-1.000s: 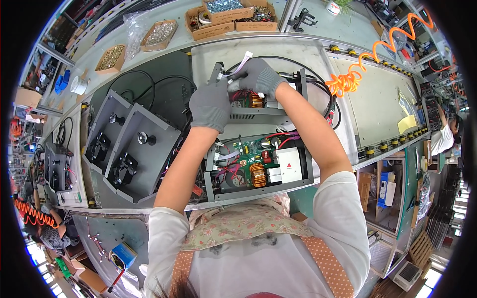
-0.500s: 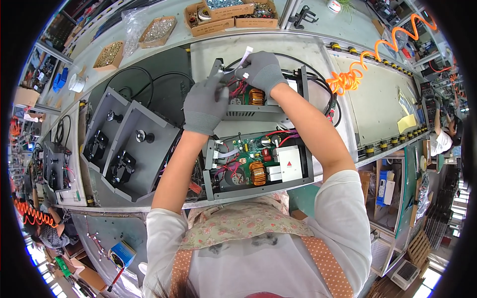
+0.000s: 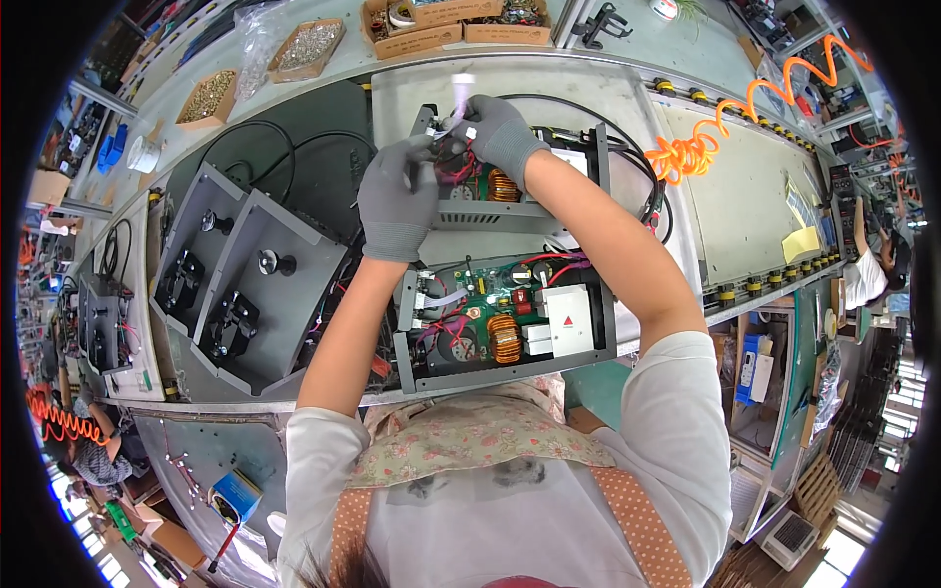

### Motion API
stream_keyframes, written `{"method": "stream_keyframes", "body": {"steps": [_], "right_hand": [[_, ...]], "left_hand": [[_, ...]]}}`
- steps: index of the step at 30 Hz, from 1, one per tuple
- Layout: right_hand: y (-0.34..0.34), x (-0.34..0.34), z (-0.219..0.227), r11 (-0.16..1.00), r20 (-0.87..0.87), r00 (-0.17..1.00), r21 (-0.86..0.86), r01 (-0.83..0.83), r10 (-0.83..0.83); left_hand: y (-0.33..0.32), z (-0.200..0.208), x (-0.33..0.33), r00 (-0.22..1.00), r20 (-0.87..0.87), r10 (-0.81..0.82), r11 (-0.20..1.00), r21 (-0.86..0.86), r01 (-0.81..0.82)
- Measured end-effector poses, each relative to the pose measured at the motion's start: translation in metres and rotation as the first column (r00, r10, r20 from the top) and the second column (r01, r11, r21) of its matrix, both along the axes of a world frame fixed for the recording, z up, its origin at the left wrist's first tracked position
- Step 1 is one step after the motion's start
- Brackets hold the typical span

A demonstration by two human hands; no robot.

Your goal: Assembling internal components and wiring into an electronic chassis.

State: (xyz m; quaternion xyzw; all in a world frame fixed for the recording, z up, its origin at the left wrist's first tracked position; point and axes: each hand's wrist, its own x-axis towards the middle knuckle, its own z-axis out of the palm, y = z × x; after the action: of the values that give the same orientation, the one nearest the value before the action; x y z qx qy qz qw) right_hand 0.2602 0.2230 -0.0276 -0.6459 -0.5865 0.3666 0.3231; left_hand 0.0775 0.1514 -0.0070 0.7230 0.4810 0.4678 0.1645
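My right hand, in a grey glove, pinches a white ribbon cable above the far open metal housing. The cable's loose end stands up, smeared by motion. Beside it my left hand, gloved too, has its fingers bent at the housing's left end, next to red and dark wires; what its fingertips hold is hidden. Inside this housing a copper-wound coil shows partly under my right forearm. Nearer to me lies a second open housing with a green circuit board, a coil and a white plate.
Two grey panels with black fittings stand at left, black cables behind them. Boxes of small parts line the far shelf. A coiled orange hose hangs at right. Other people are at the far sides.
The ribbon cable's loose end has swung left and now points up. My right hand has shifted slightly left. My left hand stays near the same wires, its fingers a little less blurred.
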Motion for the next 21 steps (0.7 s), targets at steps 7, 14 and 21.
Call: {"method": "stream_keyframes", "body": {"steps": [7,14,21], "right_hand": [[-0.01,-0.024,0.025,0.982,0.632,0.774,0.129,-0.139,0.027],[-0.002,-0.023,0.02,0.971,0.646,0.762,0.146,-0.187,0.05],[-0.001,-0.011,0.014,0.958,0.588,0.796,0.122,-0.26,0.141]], "left_hand": [[0.0,0.0,-0.004,0.986,-0.114,0.125,0.982,0.157,-0.106],[0.001,-0.006,-0.004,0.999,-0.026,0.04,0.999,0.016,-0.039],[-0.002,-0.004,-0.004,0.999,-0.046,0.028,0.999,0.018,-0.027]]}}
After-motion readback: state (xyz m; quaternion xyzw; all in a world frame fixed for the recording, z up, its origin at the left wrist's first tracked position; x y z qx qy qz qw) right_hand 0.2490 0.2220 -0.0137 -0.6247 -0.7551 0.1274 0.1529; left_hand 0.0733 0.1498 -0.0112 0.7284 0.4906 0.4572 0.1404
